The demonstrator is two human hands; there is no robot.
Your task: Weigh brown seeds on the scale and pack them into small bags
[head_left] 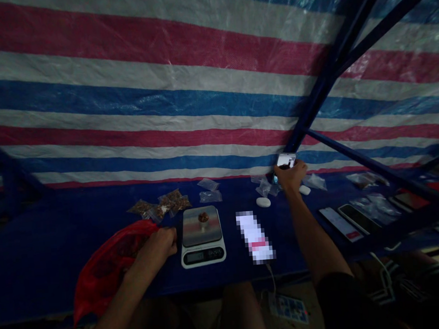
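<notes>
My right hand (294,175) is stretched out to the back of the table, its fingers closed around an upright smartphone (286,161) with a lit screen, beside the blue post. My left hand (166,240) rests closed at the left edge of a white kitchen scale (203,255); whatever its fingers may hold is hidden. On the scale's metal plate lies a small heap of brown pieces (203,218). Under my left forearm spreads a red plastic bag (99,268) with dark contents. Several small clear bags of brown pieces (169,203) lie behind it.
Another lit phone (255,237), its screen pixelated, lies right of the scale with a cable. Flat clear bags (209,191) and white oval objects (263,202) are near the back. More phones (340,223) lie at right, beneath blue metal bars (358,162). Striped sheeting (162,103) hangs behind.
</notes>
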